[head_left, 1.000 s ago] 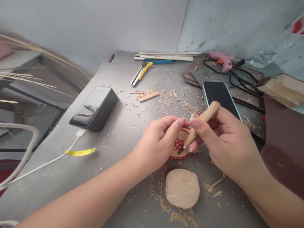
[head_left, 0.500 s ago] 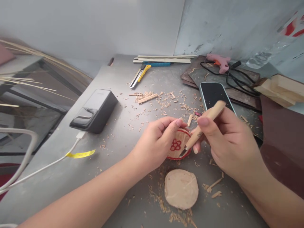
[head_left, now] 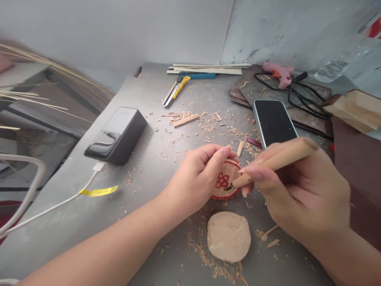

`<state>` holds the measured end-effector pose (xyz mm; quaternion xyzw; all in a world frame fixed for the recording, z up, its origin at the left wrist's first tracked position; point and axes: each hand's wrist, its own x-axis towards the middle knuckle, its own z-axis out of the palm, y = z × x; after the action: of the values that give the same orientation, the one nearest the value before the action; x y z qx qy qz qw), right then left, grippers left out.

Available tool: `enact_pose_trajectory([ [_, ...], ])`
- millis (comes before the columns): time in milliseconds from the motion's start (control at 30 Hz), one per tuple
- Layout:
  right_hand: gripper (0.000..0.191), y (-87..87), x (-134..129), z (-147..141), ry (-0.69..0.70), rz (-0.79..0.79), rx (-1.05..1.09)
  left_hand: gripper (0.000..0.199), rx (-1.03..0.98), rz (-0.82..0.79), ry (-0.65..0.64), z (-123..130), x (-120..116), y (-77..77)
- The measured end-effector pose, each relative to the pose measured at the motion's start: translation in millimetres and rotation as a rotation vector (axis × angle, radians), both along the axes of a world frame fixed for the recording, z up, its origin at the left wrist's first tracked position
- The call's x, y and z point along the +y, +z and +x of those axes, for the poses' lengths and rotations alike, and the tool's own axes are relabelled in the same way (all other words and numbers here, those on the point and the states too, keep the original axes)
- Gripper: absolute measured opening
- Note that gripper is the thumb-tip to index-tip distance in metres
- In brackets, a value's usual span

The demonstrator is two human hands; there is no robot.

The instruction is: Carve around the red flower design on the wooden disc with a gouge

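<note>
A round wooden slice (head_left: 228, 192) with a red rim and a red flower drawn on it is gripped in my left hand (head_left: 199, 174), thumb on its upper left edge. My right hand (head_left: 300, 190) is closed around a wooden-handled carving tool (head_left: 276, 159). The tool's dark metal tip meets the slice's face just right of and below the flower. Nearer to me, a plain wooden slice (head_left: 229, 236) lies flat on the grey table (head_left: 143, 202), with shavings around it.
A black charging box (head_left: 116, 135) with a white cable stands left. Behind are a yellow cutter (head_left: 176, 91), wooden strips (head_left: 208, 69) and shavings. To the right are a phone (head_left: 274, 121), a pink glue gun (head_left: 279, 74), a black cord and wood blocks (head_left: 355, 109).
My right hand has tilted the carving tool flatter, its handle end swinging right and down. The tip has shifted slightly up toward the flower. The left hand keeps its hold.
</note>
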<state>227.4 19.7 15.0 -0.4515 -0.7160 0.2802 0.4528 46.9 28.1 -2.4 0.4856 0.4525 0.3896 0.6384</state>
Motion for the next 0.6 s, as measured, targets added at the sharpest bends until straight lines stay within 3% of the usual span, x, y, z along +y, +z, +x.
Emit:
enact_pose_trajectory([
  [100, 0.019, 0.1, 6.8, -4.5, 0.062, -0.145, 0.115, 0.034, -0.115, -0.031, -0.039, 2.5, -0.1, -0.7],
  [233, 0.020, -2.8, 13.3, -5.1, 0.109, -0.299, 0.198, 0.034, -0.124, -0.019, -0.039, 3.9, -0.5, -0.6],
  [400, 0.014, -0.8, 9.0, -4.4, 0.093, -0.183, 0.267, 0.036, -0.024, -0.020, -0.013, 0.0, -0.4, -2.1],
  [600, 0.013, 0.8, 3.6, -3.2, -0.037, 0.023, 0.101, 0.040, 0.056, 0.025, 0.017, -1.4, 1.7, -3.5],
])
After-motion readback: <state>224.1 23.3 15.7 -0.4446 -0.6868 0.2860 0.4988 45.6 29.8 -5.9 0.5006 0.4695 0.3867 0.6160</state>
